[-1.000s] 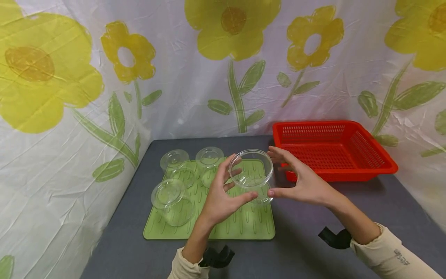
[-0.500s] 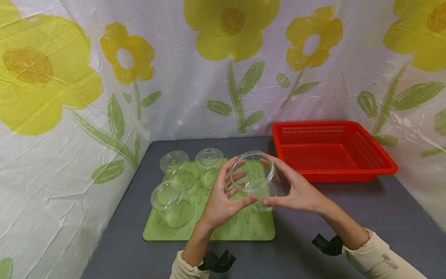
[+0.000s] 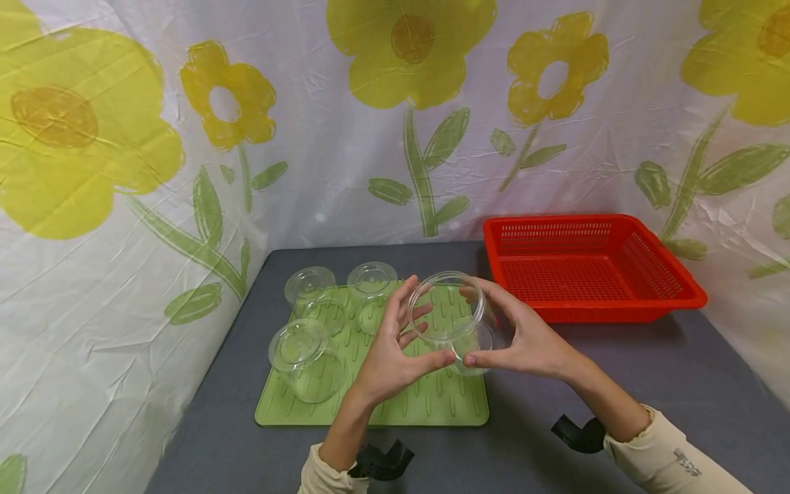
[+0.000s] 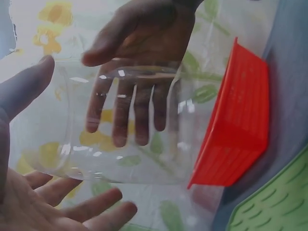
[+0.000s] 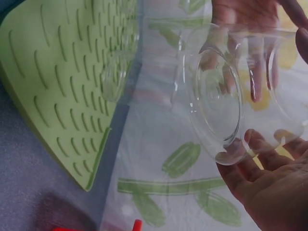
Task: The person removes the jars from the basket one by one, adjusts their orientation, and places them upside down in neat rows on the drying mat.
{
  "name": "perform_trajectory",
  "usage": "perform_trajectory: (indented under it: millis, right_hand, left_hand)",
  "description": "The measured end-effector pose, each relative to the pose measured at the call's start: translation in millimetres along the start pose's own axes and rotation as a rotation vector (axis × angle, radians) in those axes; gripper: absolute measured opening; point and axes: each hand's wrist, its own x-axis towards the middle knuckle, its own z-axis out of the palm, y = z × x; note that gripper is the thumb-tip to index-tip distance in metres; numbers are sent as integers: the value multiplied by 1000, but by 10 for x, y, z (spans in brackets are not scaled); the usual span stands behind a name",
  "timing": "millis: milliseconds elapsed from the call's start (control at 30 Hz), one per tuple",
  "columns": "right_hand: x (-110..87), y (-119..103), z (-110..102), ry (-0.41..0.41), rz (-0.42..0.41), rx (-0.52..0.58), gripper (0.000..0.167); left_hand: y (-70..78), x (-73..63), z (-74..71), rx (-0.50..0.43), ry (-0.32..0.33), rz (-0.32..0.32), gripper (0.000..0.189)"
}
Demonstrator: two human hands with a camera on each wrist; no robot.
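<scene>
Both hands hold a clear plastic jar (image 3: 453, 329) above the right part of the green ridged mat (image 3: 401, 409). Its round open rim tilts up toward the head camera. My left hand (image 3: 389, 357) grips its left side, thumb in front and fingers behind. From the right, my right hand (image 3: 533, 336) grips it lower down, some fingers showing through the plastic. In the right wrist view the jar's ringed base (image 5: 219, 96) shows above the right fingers. Three similar clear jars stand on the mat's left half: a front one (image 3: 305, 363) and two behind, the left (image 3: 311, 295) and right (image 3: 372, 291).
A red perforated plastic basket (image 3: 592, 312) stands at the back right of the dark grey table (image 3: 543, 425). A white sheet (image 3: 296, 158) printed with yellow flowers hangs behind and beside the table.
My right hand has moved left and slightly down, from beside the jar to gripping it. The jar's lower end has shifted slightly down and right. My left hand has hardly moved.
</scene>
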Motion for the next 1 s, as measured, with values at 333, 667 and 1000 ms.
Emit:
perform_trajectory:
  millis: [333,667,1000]
  right_hand:
    - [-40,23,51,5,-36,-248,109]
    - [-49,13,101,-10,-111,-424,109]
    - [-64,6,118,-14,-94,-470,112]
  left_hand:
    - [162,51,-60,324,-22,-19,110]
    - [231,70,-12,544,-68,-80,97]
    - [192,73,3,566,-85,-23,83]
